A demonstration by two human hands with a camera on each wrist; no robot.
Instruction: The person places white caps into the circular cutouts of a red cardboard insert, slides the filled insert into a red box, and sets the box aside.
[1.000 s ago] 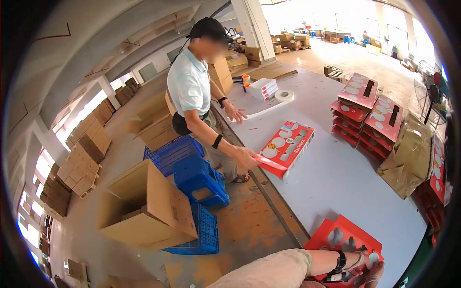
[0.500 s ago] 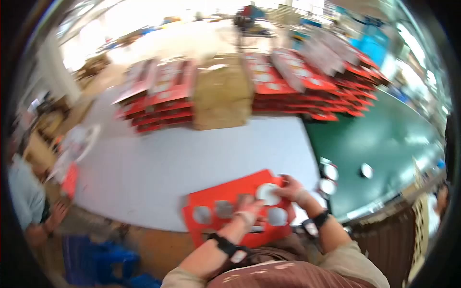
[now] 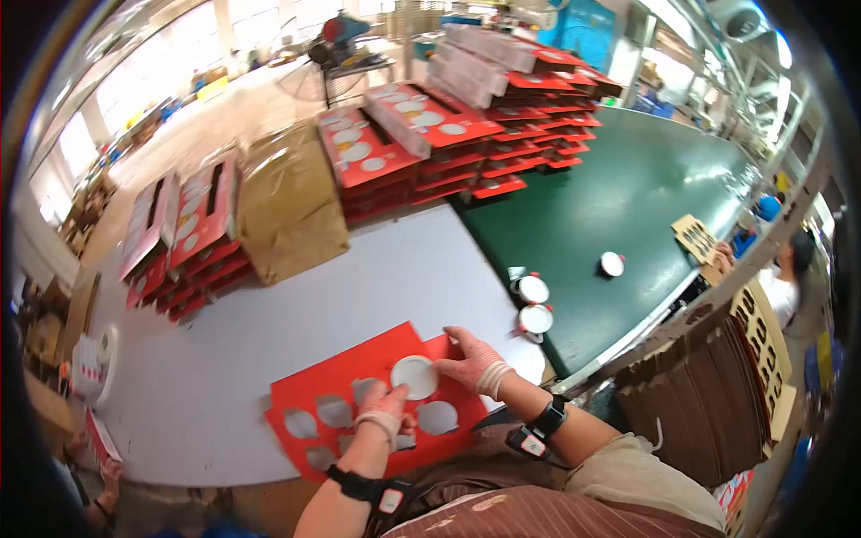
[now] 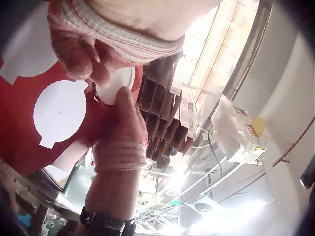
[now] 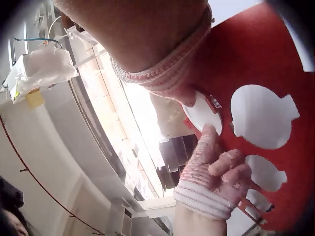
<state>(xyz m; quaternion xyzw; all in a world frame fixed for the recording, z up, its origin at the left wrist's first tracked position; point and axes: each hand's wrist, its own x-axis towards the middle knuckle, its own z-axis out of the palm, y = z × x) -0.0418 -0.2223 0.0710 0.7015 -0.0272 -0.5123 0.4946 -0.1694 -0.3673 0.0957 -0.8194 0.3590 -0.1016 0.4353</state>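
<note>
A red cardboard sheet (image 3: 309,386) with round cutouts lies at the near table edge, tilted in the head view. At its upper right sits a round white lamp (image 3: 414,377), whose red clips show at its rim in the right wrist view. My left hand (image 3: 384,414), in a pale knit glove, has bent fingers and a fingertip pressing the lamp face (image 5: 209,118). From the other side my gloved right hand (image 3: 475,366) pinches the lamp's edge, fingers reaching along the card's upper side. The lamp's back is hidden.
Red printed boxes (image 3: 439,117) stand stacked along the far side, around a brown paper-wrapped parcel (image 3: 291,206). On the green table (image 3: 646,197) several white lamps (image 3: 535,318) lie to the right. A stack of brown card trays (image 3: 700,386) is at the right. Another person's hand (image 3: 112,475) shows at lower left.
My view has swung right, from the other person at the table to the boxes and green table. Both hands have stayed at the red card, working on the white lamp.
</note>
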